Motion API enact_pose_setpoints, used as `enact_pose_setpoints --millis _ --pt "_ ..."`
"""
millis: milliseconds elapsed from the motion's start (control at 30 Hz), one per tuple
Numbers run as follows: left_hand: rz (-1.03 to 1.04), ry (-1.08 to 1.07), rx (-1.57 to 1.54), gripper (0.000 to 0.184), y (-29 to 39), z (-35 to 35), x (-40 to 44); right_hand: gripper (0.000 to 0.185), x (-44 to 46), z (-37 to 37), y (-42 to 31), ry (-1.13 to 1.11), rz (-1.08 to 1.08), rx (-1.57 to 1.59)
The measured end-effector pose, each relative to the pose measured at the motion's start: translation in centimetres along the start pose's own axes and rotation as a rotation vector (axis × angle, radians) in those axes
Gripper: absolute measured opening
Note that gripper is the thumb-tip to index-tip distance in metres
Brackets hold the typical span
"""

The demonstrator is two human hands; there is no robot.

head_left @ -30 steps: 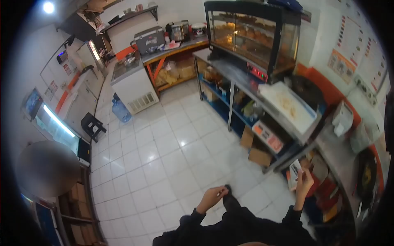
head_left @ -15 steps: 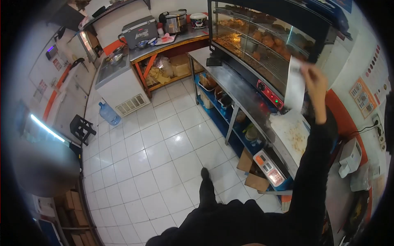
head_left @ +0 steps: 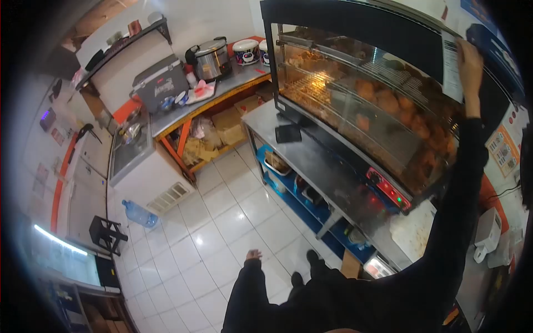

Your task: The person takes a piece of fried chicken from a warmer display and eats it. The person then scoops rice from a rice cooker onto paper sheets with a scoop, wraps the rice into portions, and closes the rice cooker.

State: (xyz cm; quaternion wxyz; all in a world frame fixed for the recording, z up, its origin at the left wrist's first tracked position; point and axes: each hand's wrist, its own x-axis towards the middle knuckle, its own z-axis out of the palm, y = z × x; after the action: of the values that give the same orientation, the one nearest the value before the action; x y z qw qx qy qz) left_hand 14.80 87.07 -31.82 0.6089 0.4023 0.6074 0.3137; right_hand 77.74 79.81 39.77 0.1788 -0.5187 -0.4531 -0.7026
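Warming cabinet [head_left: 361, 105] standing on steel counter [head_left: 316, 149] above tiled floor [head_left: 239, 219]. My right hand [head_left: 471, 65] pinching paper slip [head_left: 451, 66], long axis running downward; left hand [head_left: 254, 254] hanging, grip unclear.

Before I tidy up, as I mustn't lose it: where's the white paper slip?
In the head view, the white paper slip is at the upper right, held in the right hand by the dark top frame of the glass-fronted food warmer.

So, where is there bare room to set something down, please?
The steel counter is bare before the glass cabinet, between black pad and control panel. The back worktop is crowded with cool box and large pot.
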Motion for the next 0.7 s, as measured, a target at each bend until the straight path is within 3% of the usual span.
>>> enact_pose_setpoints --millis 167,233,300,367,400,500,567,600,633,700 --pt "0.272 -0.020 -0.032 0.017 18.5 10.1 7.2 0.035 0.5 -1.6 -1.4 -0.027 -0.118 -0.226" --pt "0.374 -0.010 -0.175 0.012 21.3 13.3 9.4 0.037 -2.5 -0.4 2.2 -0.136 -0.032 -0.066" --pt "0.381 -0.026 -0.163 0.011 25.0 16.3 12.3 0.033 -3.1 -0.7 3.4 -0.302 -0.061 -0.175" --pt "0.489 -0.092 -0.250 0.010 28.5 19.9 15.7 0.030 -4.4 -0.6 3.4 -0.359 0.204 0.008" --pt "0.527 -0.100 -0.268 0.010 31.6 21.7 15.8 0.035 -4.6 -1.0 5.0 -0.814 0.472 -0.421" --pt "0.872 -0.081 -0.261 0.012 42.1 26.7 18.0 0.050 -12.9 -3.0 13.3 -0.340 0.405 -0.419" --pt "0.780 0.015 -0.219 0.018 48.1 29.5 19.4 0.050 -11.3 -2.3 9.6 -0.266 0.259 -0.337" --pt "1.037 0.120 -0.174 0.023 50.3 31.2 21.9 0.050 -10.7 -2.0 7.8 -0.256 0.213 -0.318" --pt "0.995 0.013 -0.111 0.031 54.2 31.4 20.8 0.050 -10.3 -1.7 6.2 -0.246 0.174 -0.310" --pt "1.207 0.060 -0.096 0.045 58.4 34.7 24.6 0.051 -9.3 -1.2 2.9 -0.225 0.103 -0.294"
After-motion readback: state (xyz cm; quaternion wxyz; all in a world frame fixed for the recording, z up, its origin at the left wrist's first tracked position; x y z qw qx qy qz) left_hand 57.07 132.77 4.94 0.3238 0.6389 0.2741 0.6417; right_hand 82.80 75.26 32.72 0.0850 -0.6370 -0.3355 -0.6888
